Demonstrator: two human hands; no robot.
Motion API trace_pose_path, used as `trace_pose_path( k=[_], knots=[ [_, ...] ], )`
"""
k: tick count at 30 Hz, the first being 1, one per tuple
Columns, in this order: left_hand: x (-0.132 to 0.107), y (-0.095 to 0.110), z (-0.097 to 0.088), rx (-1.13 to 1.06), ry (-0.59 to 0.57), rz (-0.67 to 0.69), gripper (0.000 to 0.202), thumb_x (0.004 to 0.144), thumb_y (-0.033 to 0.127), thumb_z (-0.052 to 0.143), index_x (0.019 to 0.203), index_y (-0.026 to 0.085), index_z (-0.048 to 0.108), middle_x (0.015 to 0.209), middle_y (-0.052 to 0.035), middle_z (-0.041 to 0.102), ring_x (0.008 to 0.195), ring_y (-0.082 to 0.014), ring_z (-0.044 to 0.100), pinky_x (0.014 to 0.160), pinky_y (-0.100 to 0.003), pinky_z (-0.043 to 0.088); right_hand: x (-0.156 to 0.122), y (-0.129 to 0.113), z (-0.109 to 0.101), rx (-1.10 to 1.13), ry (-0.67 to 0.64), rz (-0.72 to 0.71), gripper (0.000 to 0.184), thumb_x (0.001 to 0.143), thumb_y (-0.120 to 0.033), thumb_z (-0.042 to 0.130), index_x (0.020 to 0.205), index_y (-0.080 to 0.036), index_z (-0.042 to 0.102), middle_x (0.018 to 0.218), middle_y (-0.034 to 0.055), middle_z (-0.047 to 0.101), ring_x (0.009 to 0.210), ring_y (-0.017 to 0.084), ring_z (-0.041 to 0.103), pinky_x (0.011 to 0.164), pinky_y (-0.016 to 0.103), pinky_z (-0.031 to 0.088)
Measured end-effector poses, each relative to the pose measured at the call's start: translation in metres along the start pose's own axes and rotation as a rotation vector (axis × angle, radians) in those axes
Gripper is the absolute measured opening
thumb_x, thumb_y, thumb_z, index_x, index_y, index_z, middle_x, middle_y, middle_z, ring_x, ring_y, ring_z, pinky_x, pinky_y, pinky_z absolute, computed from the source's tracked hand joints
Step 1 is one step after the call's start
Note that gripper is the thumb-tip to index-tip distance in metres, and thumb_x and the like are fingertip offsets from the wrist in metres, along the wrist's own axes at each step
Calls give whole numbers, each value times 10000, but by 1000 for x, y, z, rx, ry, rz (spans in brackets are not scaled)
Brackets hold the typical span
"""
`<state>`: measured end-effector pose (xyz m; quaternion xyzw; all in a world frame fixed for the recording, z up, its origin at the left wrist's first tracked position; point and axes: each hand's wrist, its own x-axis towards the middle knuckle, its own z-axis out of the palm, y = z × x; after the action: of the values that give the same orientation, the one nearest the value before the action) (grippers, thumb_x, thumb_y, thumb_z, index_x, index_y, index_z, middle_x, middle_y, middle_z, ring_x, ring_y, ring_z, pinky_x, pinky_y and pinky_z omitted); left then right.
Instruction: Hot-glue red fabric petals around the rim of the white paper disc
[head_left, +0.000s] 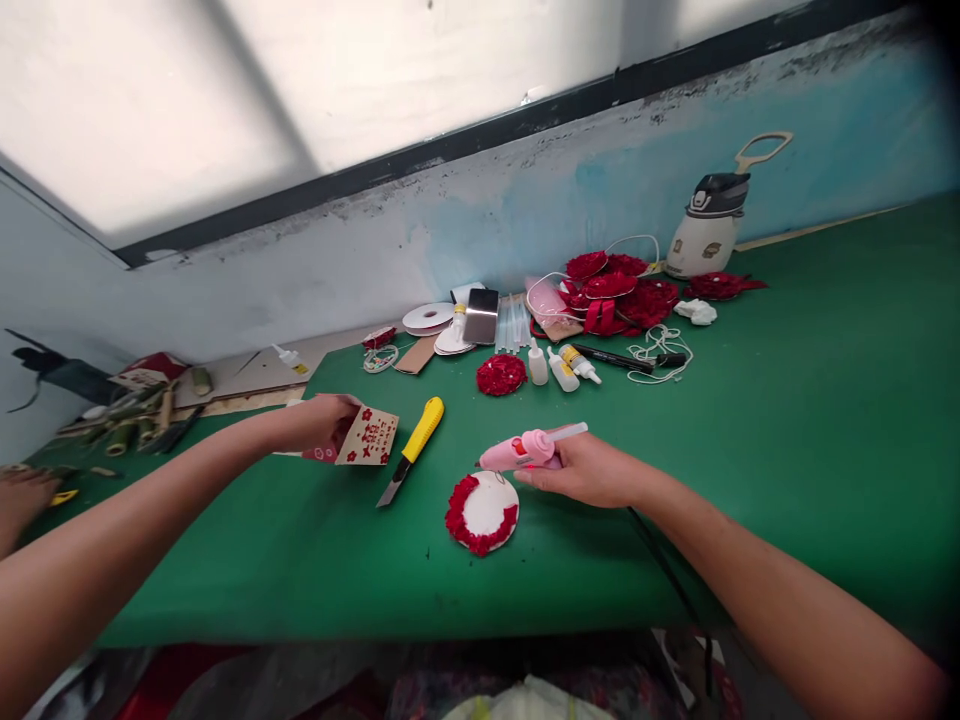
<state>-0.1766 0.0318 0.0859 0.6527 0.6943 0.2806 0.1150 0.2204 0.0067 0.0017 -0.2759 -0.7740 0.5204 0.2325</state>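
Note:
In my right hand (pixel 592 470) is a pink hot glue gun (pixel 517 452), a clear glue stick poking out of its back. Its nozzle points left, just above the upper edge of a white disc (pixel 486 505). Crumpled red petals (pixel 459 515) line part of that disc's rim, leaving the middle and upper right bare. My left hand (pixel 326 422) is at a small open box (pixel 367 436) printed with red flowers; its fingers are hidden in or behind the box. Between the hands lies a yellow utility knife (pixel 421 430), blade out.
A finished red rosette (pixel 501 375) lies beyond, beside small glue bottles (pixel 562 370) and a black marker (pixel 615 358). More red rosettes (pixel 630 295) are piled by the wall near a white bottle (pixel 705 230). Another person's hand (pixel 22 500) rests at far left.

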Motion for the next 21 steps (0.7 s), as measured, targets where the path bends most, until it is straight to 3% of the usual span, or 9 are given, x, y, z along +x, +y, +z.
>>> trace_pose_path(
  k=[2,4,7,12,14,16,18,21],
  knots=[
    [-2,2,-5,138,-170,22,154,541,82,699,609,217,665,460,47,599,356,-117,475,388,-200,297,0,-1,-1,-9,-12,13,323,873,-354,562,1124,-208,703,896,-21,701,743,160,581,644,233,438],
    [-2,3,-9,283,-243,34,235,553,63,704,719,228,712,464,61,592,357,-105,431,426,-201,268,0,-3,-2,-14,-39,10,352,887,-353,541,1184,-226,685,952,-19,710,798,176,601,684,245,455],
    [1,3,-11,416,-149,30,141,617,125,709,712,229,714,496,49,607,401,-111,412,485,-203,267,0,-6,-3,3,-56,-3,371,895,-362,529,1214,-241,673,1053,-11,712,901,207,618,760,276,480],
    [-2,15,-19,467,-10,12,51,707,225,671,740,232,709,599,45,690,566,-152,593,600,-210,389,1,-9,-3,27,-36,7,365,881,-346,537,1203,-250,680,1068,-2,708,907,207,627,768,283,502],
    [-11,27,-20,355,-20,-28,82,726,269,662,761,221,717,634,33,720,550,-150,621,609,-233,446,2,-7,-3,39,-25,41,351,876,-338,544,1180,-241,691,947,12,711,781,173,613,656,247,496],
    [-24,41,-13,70,-37,-93,156,715,329,689,763,183,714,654,-21,737,556,-168,639,584,-265,489,3,-2,-2,89,1,121,349,863,-344,564,1168,-230,690,767,13,664,615,132,538,488,207,426],
    [-37,55,1,-228,-19,-165,253,683,385,739,774,151,708,676,-74,742,557,-182,638,529,-283,509,4,3,-2,168,50,229,389,831,-348,608,1198,-232,660,660,0,584,545,116,468,378,180,317],
    [-53,75,33,-574,-119,-257,262,715,383,751,815,145,703,707,-85,739,569,-171,651,518,-275,530,5,7,-3,287,123,329,440,765,-340,679,1190,-235,636,666,-2,545,561,124,474,333,165,230]
  ],
)
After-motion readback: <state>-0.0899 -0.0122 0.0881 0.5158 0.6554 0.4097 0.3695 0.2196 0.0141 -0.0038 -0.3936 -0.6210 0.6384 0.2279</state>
